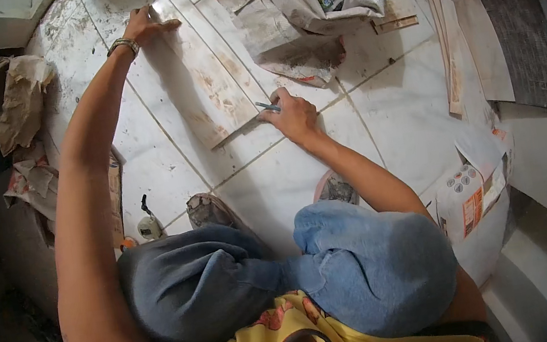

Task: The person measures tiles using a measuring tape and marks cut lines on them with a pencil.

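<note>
A long white tile (208,82) with brownish smears lies on the floor, reaching away from me. A thin line runs along its length, near its right side. My left hand (147,28) grips the tile's far left edge, thumb and fingers apart. At the near right corner, my right hand (295,115) is closed on a slim bluish pencil or pen (267,107). That hand rests low beside the tile's near edge, its fingertips by the corner. Part of the tile's far end is behind my left hand.
A woven sack (294,21) with plastic stuff inside stands beyond the tile's right side. A tape measure (149,227) lies by my left knee. Crumpled brown paper (22,101) is at the left. Flat boards and a dark panel (523,48) stand at the right, above a torn white bag (477,198).
</note>
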`<state>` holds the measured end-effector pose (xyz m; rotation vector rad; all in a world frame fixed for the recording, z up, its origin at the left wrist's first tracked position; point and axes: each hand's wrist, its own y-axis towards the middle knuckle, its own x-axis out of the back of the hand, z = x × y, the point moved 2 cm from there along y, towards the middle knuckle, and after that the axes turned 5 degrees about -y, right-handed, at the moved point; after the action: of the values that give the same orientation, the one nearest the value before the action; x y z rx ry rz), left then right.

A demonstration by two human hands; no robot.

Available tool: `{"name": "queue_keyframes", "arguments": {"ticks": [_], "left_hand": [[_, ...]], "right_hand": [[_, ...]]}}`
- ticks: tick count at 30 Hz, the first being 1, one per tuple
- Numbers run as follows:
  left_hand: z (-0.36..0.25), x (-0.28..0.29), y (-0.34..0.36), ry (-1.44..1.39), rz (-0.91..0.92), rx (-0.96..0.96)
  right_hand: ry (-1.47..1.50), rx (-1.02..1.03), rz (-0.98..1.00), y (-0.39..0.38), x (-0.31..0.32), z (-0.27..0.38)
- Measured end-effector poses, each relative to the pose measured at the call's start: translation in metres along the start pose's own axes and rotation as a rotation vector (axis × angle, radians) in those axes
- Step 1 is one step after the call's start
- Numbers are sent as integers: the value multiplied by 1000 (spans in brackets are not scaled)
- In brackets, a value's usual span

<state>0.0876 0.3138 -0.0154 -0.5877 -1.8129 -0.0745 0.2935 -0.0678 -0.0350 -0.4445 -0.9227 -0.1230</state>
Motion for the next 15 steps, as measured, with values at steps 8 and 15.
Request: {"name": "queue_keyframes", "arguments": {"ticks": [8,15], "left_hand": [[0,1,6,71,2,4],[0,0,3,76,-15,2]], "right_hand": [[10,4,-65,1,-9,-4],[13,12,-50,0,-6,-3]]}}
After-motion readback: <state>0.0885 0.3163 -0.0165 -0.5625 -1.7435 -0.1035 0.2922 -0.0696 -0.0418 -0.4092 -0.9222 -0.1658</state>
